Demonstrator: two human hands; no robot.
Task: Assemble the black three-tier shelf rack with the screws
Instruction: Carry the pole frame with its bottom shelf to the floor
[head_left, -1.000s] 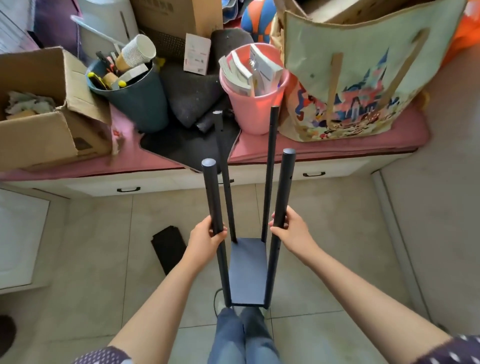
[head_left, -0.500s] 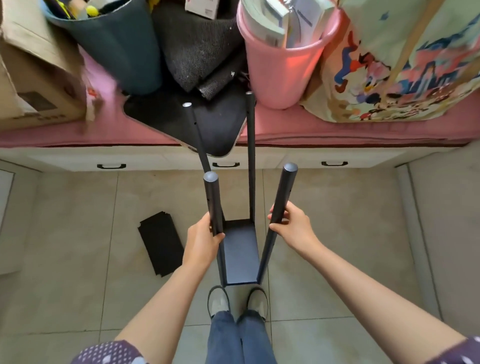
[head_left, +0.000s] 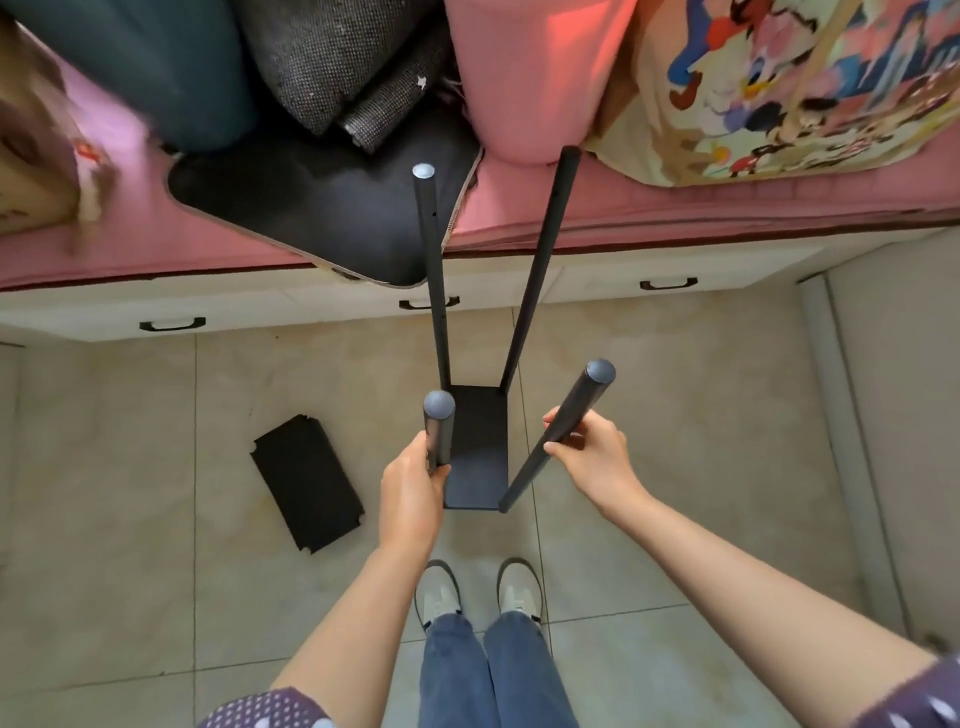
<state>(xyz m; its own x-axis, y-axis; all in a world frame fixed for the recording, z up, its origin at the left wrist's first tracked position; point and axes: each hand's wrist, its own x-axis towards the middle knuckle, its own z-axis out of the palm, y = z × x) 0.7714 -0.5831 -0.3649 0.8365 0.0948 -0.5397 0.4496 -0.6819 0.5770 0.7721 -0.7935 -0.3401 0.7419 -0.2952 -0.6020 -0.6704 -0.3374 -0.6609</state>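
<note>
A black rack frame stands upright on the floor in front of my feet: one black shelf panel at the bottom with four black poles rising from its corners. My left hand grips the near left pole just below its cap. My right hand holds the near right pole, fingers curled round it. The far left pole and far right pole stand free. A loose black shelf panel lies flat on the tiles to the left.
A pink-cushioned bench with white drawers runs across the back, crowded with a pink bucket, a dark bin, grey fabric rolls, a black mat and a cartoon bag. My shoes stand behind the rack.
My head has tipped further down and closer, so the bench fills the top. Both hands keep their hold on the near poles; the rack looks steeper from above.
</note>
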